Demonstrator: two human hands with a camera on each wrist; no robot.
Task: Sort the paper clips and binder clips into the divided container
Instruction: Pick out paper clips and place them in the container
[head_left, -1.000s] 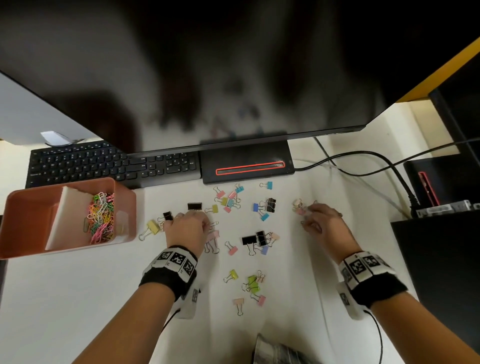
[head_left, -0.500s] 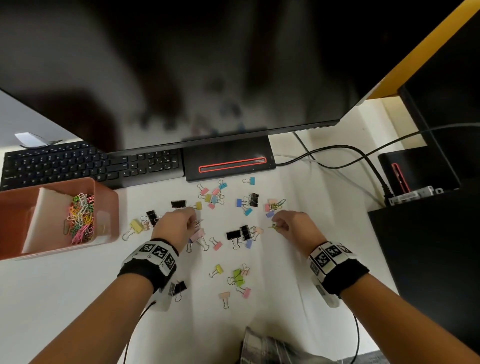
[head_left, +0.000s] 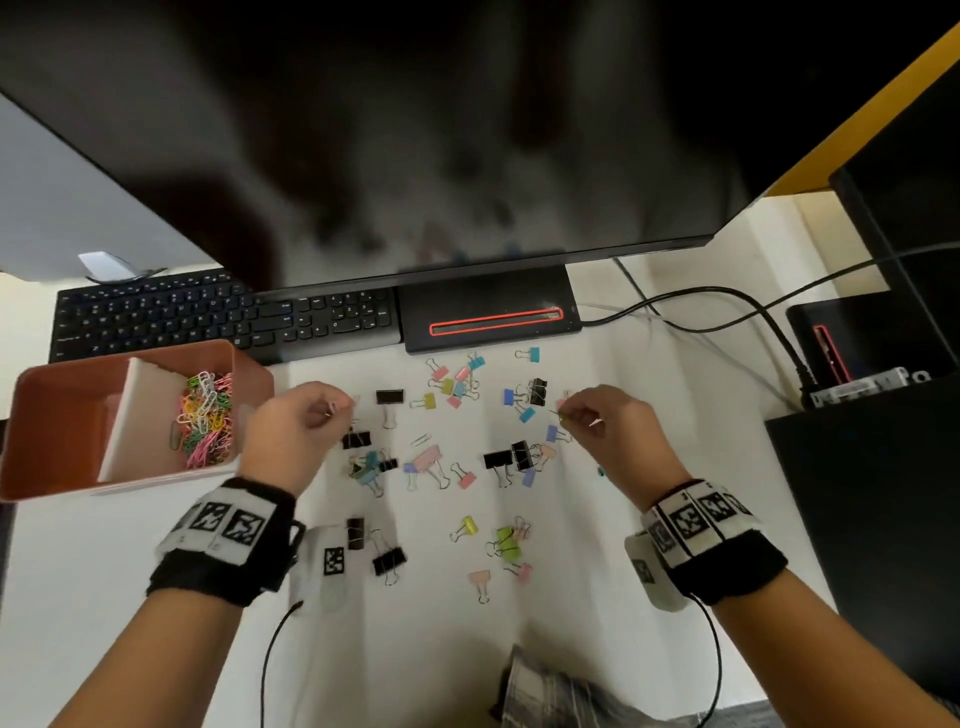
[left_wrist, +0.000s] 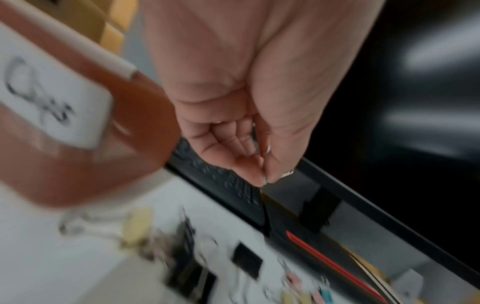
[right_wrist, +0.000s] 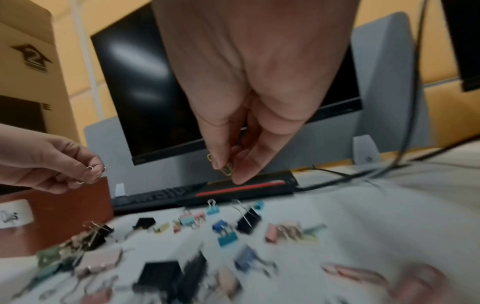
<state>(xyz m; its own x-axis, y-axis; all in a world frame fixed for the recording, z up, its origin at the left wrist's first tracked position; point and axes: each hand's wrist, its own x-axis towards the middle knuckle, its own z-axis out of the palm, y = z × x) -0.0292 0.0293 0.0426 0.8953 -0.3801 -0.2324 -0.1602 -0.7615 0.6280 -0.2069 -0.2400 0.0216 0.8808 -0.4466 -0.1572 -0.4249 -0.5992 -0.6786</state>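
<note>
A white tabletop (head_left: 415, 649) lies before you, with a dark monitor (head_left: 415, 130) and black keyboard (head_left: 218, 317) along its far edge. At the left edge sits the divided container (head_left: 62, 395), a terracotta tub with a white partition; its right compartment holds a heap of coloured paper clips (head_left: 205, 421), and what you can see of its left compartment looks bare. Binder clips (head_left: 498, 460), black and pastel, are scattered across the middle of the tabletop, none yet in the tub. Your left hand (head_left: 291, 431) hovers just right of the container, fingers curled, pinching a silver paper clip (right_wrist: 97, 171) at thumb and fingertip. Your right hand (head_left: 618, 431) is raised over the right side of the scatter, fingers closed on a yellow-green paper clip (right_wrist: 224, 168). You seem to be gathering the last loose paper clips. The next move likely calls for carrying both over the tub's right compartment and releasing them there, then starting on the binder clips.
</note>
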